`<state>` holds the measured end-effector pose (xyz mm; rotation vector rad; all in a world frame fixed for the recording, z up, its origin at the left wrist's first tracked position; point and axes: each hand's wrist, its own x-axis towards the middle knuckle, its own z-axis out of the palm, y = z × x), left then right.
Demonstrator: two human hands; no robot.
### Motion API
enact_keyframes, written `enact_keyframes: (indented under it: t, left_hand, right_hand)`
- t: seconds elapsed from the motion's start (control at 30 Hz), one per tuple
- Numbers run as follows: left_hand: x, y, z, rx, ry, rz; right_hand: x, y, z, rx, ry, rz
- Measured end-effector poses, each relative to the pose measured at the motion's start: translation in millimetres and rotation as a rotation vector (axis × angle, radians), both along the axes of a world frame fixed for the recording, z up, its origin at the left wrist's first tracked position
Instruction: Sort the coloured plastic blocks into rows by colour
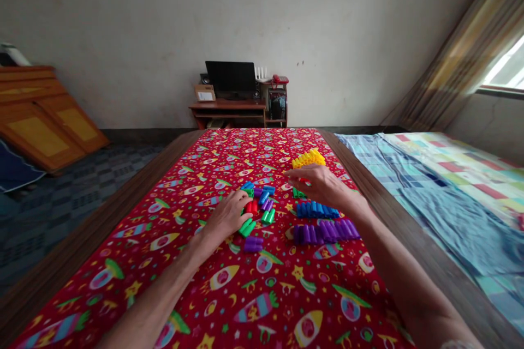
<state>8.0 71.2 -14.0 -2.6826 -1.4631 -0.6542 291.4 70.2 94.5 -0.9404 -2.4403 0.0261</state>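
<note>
Loose plastic tube pieces in several colours lie in a small pile on the red patterned tablecloth (223,278). My left hand (233,210) rests at the pile's left side, its thumb and fingers closed round a red tube piece (252,207). Around it are green tube pieces (247,227), blue ones (265,196) and a purple pair (253,244). To the right, my right hand (313,177) hovers low between the yellow row (309,158) and the green pieces (298,193). Its fingers point left and are drawn together; a bit of red shows beneath them. Nearer me lie a blue row (317,210) and a purple row (326,232).
The tablecloth covers a long surface with dark wooden edges (153,174). On the right is a bed with a checked sheet and blue cloth (442,223). A desk (229,104) with a monitor (230,77) stands at the far wall, a wooden cabinet (45,120) at left.
</note>
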Motion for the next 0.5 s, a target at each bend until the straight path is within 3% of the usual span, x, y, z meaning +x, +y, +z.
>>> enact_keyframes:
  t: [0.1,0.27,0.33,0.5]
  left_hand:
    - [6,-4,3.4,0.049,-0.013,-0.012]
    - [13,-5,7.1,0.056,-0.136,0.019]
    - [17,-7,13.0,-0.055,-0.286,0.012]
    - [34,-22,35.2,-0.537,-0.84,0.076]
  right_hand:
    - [-16,-9,-4.5,-0.018,0.006,0.069]
    - [-36,-7,-27.0,-0.016,-0.098,0.084]
    - [-45,-9,-36.0,0.013,-0.149,0.087]
    - [-61,-17,-48.4,0.051,-0.124,0.07]
